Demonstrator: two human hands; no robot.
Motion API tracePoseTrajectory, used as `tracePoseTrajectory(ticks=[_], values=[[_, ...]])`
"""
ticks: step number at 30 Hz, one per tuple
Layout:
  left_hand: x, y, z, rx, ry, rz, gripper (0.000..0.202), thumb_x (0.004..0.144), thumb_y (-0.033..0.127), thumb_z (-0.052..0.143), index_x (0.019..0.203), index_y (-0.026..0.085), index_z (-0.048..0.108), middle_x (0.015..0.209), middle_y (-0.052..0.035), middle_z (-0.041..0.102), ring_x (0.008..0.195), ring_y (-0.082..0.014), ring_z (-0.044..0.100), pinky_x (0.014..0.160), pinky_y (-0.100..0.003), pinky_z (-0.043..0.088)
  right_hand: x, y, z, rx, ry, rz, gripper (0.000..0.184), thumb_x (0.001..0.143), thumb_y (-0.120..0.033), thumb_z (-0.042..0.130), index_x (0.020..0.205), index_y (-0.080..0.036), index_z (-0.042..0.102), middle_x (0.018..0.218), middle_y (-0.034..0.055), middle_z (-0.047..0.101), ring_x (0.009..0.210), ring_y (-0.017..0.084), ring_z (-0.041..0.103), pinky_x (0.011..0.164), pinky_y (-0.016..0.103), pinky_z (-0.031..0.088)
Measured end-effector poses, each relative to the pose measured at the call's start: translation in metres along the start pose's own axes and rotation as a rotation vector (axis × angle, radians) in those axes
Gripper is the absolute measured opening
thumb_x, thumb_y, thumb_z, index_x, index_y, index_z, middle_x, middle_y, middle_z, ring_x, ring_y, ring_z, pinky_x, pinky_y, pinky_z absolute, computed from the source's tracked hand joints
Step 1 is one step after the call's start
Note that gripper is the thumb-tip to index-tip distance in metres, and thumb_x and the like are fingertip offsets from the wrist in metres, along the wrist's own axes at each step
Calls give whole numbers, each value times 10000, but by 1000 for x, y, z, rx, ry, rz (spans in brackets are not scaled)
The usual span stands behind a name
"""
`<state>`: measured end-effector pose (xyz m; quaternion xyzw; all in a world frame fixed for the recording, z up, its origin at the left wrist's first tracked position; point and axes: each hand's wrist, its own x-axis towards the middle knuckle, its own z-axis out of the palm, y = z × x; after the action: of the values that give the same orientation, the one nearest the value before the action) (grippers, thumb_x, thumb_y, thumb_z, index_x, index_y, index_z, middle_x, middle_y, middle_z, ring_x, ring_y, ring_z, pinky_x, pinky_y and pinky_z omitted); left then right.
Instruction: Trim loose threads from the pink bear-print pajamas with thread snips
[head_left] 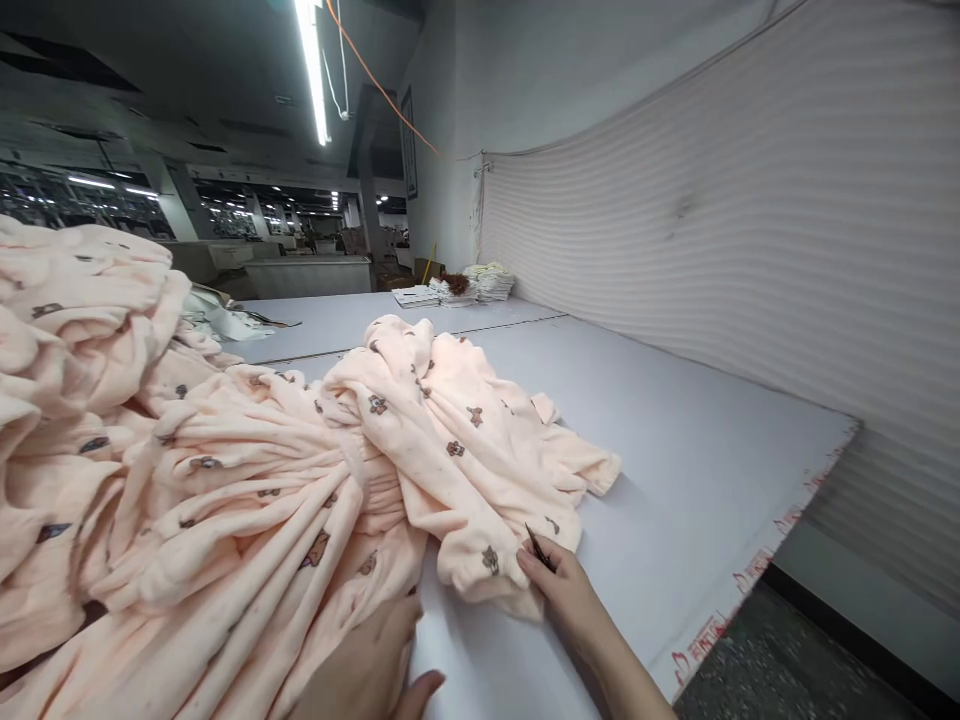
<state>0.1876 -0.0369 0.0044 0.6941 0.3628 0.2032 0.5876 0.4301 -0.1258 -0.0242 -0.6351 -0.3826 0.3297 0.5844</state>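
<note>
A pale pink plush garment [465, 440] with small brown printed animal figures is spread on the table, a sleeve running toward me. At that sleeve's end is my right hand [559, 580], its fingers closed on dark pointed thread snips [538, 550] and touching the cuff. The snips' tip points up and away from me; their handle is mostly hidden in the palm. Low in the view, my left hand [367, 660] lies beside the gathered pink fabric, thumb apart from the fingers. Whether it presses on the cloth I cannot tell.
A high heap of the same pink fabric [82, 330] fills the left side. The pale table [675, 440] ends at a taped edge on the right, near a hanging quilted sheet [712, 230]. Stacks of white pieces [487, 283] stand at the far end.
</note>
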Motion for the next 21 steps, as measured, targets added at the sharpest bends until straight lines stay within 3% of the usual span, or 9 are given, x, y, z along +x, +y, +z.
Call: tracePoseTrajectory(ticks=[2,4,7,11,14,17,19,21], values=[[16,10,26,140,42,89,620,591,344,781,1166,248,572,1275,-115,586,1232,-392,454,1070,-475,297,-2,-6,-3,157,-49,83,356,813,-502,592,695,-178,500,559,-75,375,465,66,306,443,187,240],[32,19,50,195,93,136,595,693,366,701,1220,201,482,1260,-154,574,1133,-361,542,963,-461,413,-4,-10,-5,299,-72,150,385,791,-519,617,677,-185,465,522,-103,304,414,38,182,407,188,141],[48,25,72,-19,52,121,448,826,405,568,1207,201,449,1209,-138,597,1043,-293,606,844,-394,499,-5,-11,-4,481,-61,209,458,736,-559,655,618,-210,383,498,-119,275,370,18,137,380,196,116],[53,26,82,-392,31,59,591,753,446,670,1250,194,474,1280,-145,568,1108,-313,576,852,-395,514,-6,-12,0,635,27,211,420,719,-520,711,662,-199,447,508,-118,307,371,14,149,370,185,111],[50,32,85,-477,68,8,574,748,438,683,1236,180,526,1234,-133,612,1130,-304,565,891,-377,497,-7,-15,2,697,104,174,360,709,-463,759,782,-187,539,586,-91,422,406,16,238,373,169,156],[45,33,91,-525,251,48,546,714,438,719,1183,215,550,1237,-96,606,1130,-279,568,876,-350,514,-9,-17,4,765,132,184,363,714,-452,764,768,-179,532,589,-91,439,408,10,253,376,160,158],[40,26,97,-557,389,-1,506,665,460,753,1068,214,573,1164,-92,623,1028,-277,621,783,-361,553,-11,-15,7,817,119,214,393,730,-489,738,734,-180,495,546,-108,393,387,3,208,378,159,142],[35,15,104,-604,357,-120,500,628,488,770,987,192,587,1066,-115,655,915,-291,664,704,-390,566,-14,-11,13,882,88,239,418,731,-524,723,736,-189,474,541,-114,390,376,0,179,376,159,138]])
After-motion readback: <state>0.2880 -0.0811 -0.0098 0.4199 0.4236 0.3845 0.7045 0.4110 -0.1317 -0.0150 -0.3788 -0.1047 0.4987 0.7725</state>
